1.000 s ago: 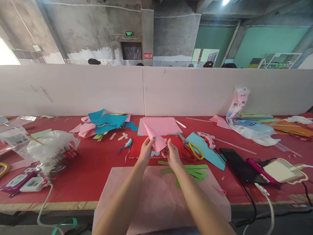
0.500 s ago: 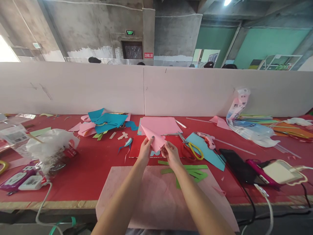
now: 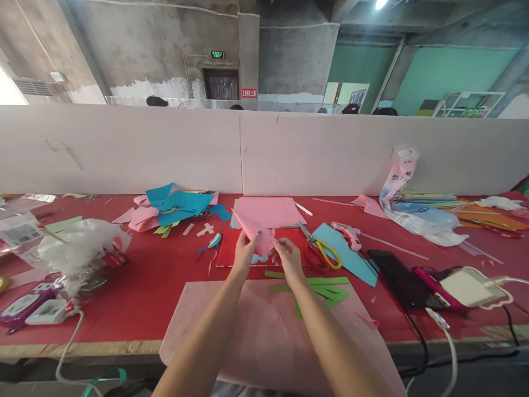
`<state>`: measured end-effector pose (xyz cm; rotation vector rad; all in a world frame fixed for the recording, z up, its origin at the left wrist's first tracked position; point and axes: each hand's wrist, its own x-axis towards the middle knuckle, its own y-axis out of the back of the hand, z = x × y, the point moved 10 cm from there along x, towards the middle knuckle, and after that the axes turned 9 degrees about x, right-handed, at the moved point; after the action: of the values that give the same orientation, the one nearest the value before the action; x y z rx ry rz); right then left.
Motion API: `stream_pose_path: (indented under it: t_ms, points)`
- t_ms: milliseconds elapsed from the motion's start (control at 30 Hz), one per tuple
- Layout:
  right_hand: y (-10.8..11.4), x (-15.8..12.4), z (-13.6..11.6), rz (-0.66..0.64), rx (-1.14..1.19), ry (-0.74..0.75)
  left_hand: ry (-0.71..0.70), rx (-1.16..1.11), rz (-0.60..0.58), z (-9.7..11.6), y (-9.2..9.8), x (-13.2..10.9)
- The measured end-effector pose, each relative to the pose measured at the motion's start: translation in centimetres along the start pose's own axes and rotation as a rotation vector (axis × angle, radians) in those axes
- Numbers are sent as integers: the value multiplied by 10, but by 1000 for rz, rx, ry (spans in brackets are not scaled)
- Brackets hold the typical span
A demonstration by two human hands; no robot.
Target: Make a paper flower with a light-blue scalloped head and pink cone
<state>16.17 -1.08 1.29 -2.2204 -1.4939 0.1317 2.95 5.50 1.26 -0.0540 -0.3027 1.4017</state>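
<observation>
Both hands hold a folded pink sheet of paper [image 3: 255,230] above the table, its pointed end toward the upper left. My left hand [image 3: 246,251] grips its left side, thumb on top. At the lower right corner, my right hand [image 3: 287,255] pinches the paper's edge between thumb and fingers. Beneath lies a red board [image 3: 229,248] with light blue pieces, mostly hidden by the hands. Behind it rests a flat stack of pink paper [image 3: 276,210]. Scissors with red and yellow handles [image 3: 328,253] lie just right of the board.
Green paper strips [image 3: 326,288] lie on a pink mat [image 3: 194,325] at the front. To the right are a blue sheet [image 3: 351,259], a glue gun [image 3: 349,234] and a black phone [image 3: 399,278]. Left are paper scraps [image 3: 182,207] and a plastic bag [image 3: 82,248]. A white partition [image 3: 314,154] stands behind.
The right edge of the pink paper now bends or curls near my right fingers, where it lay flatter before. The whole view has shifted slightly.
</observation>
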Motion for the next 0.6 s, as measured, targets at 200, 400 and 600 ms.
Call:
stream_pose_path:
  t_ms: [200, 400, 600]
  points:
    - [-7, -1, -4, -56, -15, 32, 18, 21, 20, -5, 5, 2]
    - [-8, -2, -6, -43, 26, 18, 39, 15, 32, -7, 6, 3]
    - [-5, 0, 3, -15, 62, -33, 18, -4, -10, -5, 1, -1]
